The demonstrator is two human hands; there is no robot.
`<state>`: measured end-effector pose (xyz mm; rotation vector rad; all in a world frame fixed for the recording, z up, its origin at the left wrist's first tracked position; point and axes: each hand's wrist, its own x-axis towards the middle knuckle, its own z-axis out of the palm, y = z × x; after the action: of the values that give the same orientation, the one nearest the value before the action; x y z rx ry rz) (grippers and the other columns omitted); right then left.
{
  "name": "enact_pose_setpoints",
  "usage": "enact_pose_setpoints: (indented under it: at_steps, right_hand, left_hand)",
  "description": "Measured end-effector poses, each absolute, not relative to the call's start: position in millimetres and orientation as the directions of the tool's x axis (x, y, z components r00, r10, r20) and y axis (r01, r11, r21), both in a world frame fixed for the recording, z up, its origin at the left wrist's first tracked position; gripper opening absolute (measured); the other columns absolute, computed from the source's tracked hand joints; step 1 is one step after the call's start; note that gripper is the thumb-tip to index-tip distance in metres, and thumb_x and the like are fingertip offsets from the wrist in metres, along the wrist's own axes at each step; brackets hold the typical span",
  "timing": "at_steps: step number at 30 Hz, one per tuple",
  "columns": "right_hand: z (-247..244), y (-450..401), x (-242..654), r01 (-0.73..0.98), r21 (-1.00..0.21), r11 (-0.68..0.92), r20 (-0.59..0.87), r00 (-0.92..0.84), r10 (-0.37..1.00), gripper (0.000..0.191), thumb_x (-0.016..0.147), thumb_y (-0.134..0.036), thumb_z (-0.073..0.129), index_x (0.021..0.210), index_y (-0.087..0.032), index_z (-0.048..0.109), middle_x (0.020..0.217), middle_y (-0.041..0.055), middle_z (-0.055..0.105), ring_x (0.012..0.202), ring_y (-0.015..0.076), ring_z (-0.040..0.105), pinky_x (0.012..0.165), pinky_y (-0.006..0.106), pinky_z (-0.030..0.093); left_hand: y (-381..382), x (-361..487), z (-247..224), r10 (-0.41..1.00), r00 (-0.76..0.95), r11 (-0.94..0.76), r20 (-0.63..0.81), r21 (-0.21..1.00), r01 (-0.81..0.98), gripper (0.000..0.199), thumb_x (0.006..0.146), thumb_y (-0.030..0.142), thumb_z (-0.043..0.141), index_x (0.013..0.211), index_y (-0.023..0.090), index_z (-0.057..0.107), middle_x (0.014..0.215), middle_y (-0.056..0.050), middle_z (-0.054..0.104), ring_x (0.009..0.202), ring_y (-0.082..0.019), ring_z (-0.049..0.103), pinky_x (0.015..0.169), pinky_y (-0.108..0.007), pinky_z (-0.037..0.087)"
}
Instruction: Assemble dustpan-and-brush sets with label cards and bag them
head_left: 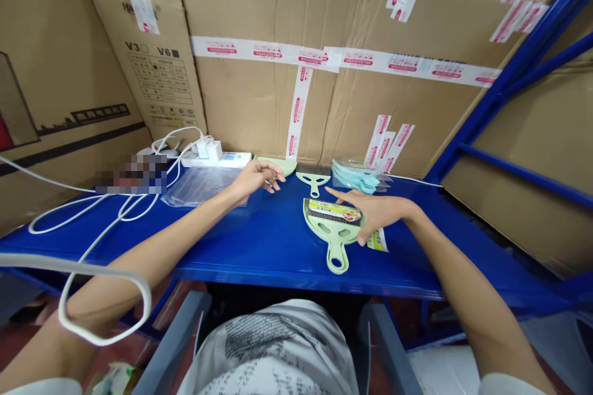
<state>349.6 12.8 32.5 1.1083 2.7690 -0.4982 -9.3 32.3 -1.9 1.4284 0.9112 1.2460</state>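
My left hand (259,179) is at the back of the blue table with loosely bent, parted fingers, holding nothing. Its fingers lie over or just in front of a pale green dustpan (288,166), which they partly hide. My right hand (377,213) is open, forefinger stretched out to the left and thumb pointing down. It hovers at or touches the right edge of a pale green dustpan with a small brush (337,231) nested on it. A yellow-green printed label (340,211) lies across the bristles. Another label card (378,241) lies under my right hand. Behind stands a small green-handled brush (314,179).
Several light-blue items in clear plastic (354,178) lie at the back right. Clear plastic bags (199,185) are left of my left hand, by a white power strip (231,159) with plugs. White cables (92,247) loop at the left. Taped cardboard (259,99) walls the back.
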Motion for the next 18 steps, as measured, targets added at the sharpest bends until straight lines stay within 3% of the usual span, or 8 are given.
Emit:
enact_pose_setpoints:
  at_steps: [4, 6, 8, 10, 12, 14, 18]
  right_hand:
    - [43, 4, 346, 0.688, -0.327, 0.647, -0.241, -0.723, 0.647, 0.157, 0.056, -0.065, 0.097, 0.176, -0.022, 0.004, 0.154, 0.0176, 0.057, 0.142, 0.0384, 0.055, 0.122, 0.048, 0.04]
    - [55, 3, 354, 0.677, -0.388, 0.626, -0.142, -0.715, 0.685, 0.139, 0.066, -0.066, 0.091, 0.175, -0.023, 0.017, 0.153, 0.0166, 0.059, 0.137, 0.0363, 0.059, 0.118, 0.046, 0.045]
    - [65, 9, 369, 0.681, -0.42, 0.6, 0.078, -0.632, 0.771, 0.1, 0.081, -0.065, 0.08, 0.165, -0.025, 0.045, 0.142, 0.0137, 0.068, 0.125, 0.0322, 0.066, 0.107, 0.044, 0.052]
    - [69, 21, 387, 0.749, -0.359, 0.557, 0.318, -0.462, 0.828, 0.064, 0.086, -0.062, 0.075, 0.136, -0.022, 0.07, 0.122, 0.0126, 0.075, 0.106, 0.0302, 0.071, 0.095, 0.043, 0.055]
    - [64, 37, 402, 0.833, -0.24, 0.498, 0.434, -0.367, 0.823, 0.048, 0.085, -0.058, 0.076, 0.114, -0.02, 0.074, 0.111, 0.0128, 0.076, 0.093, 0.0293, 0.07, 0.088, 0.044, 0.054]
    - [53, 51, 409, 0.879, -0.14, 0.456, 0.423, -0.363, 0.83, 0.047, 0.082, -0.056, 0.078, 0.111, -0.02, 0.073, 0.113, 0.0137, 0.073, 0.089, 0.0289, 0.07, 0.087, 0.044, 0.053]
    - [41, 60, 404, 0.91, -0.068, 0.41, 0.377, -0.357, 0.855, 0.039, 0.083, -0.048, 0.078, 0.107, -0.017, 0.076, 0.111, 0.0154, 0.071, 0.093, 0.0308, 0.069, 0.087, 0.044, 0.052]
  left_hand:
    - [33, -7, -4, 0.954, 0.207, -0.215, 0.217, 0.976, -0.032, 0.012, 0.076, 0.017, 0.073, 0.087, 0.012, 0.072, 0.088, -0.012, 0.081, 0.062, -0.018, 0.072, 0.055, -0.028, 0.058]
    - [32, -6, -4, 0.954, 0.214, -0.21, 0.208, 0.978, -0.015, 0.012, 0.077, 0.018, 0.071, 0.088, 0.012, 0.071, 0.089, -0.011, 0.081, 0.062, -0.017, 0.072, 0.056, -0.028, 0.058]
    - [31, -4, -4, 0.953, 0.22, -0.211, 0.207, 0.978, -0.005, 0.013, 0.078, 0.018, 0.07, 0.089, 0.011, 0.071, 0.09, -0.011, 0.08, 0.063, -0.017, 0.072, 0.056, -0.027, 0.058]
    - [30, -3, -4, 0.952, 0.228, -0.209, 0.203, 0.978, 0.004, 0.014, 0.078, 0.018, 0.069, 0.09, 0.011, 0.07, 0.089, -0.011, 0.08, 0.063, -0.016, 0.072, 0.055, -0.027, 0.057]
    - [30, -3, -4, 0.953, 0.232, -0.205, 0.196, 0.979, 0.015, 0.013, 0.078, 0.016, 0.068, 0.089, 0.011, 0.07, 0.089, -0.011, 0.08, 0.062, -0.016, 0.072, 0.055, -0.027, 0.057]
    - [30, -2, -4, 0.953, 0.233, -0.204, 0.192, 0.979, 0.025, 0.012, 0.079, 0.016, 0.067, 0.09, 0.011, 0.07, 0.089, -0.01, 0.08, 0.063, -0.016, 0.072, 0.055, -0.026, 0.057]
    - [29, -3, -5, 0.949, 0.237, -0.225, 0.208, 0.973, 0.048, 0.011, 0.081, 0.016, 0.067, 0.09, 0.011, 0.07, 0.088, -0.01, 0.08, 0.062, -0.015, 0.072, 0.055, -0.026, 0.057]
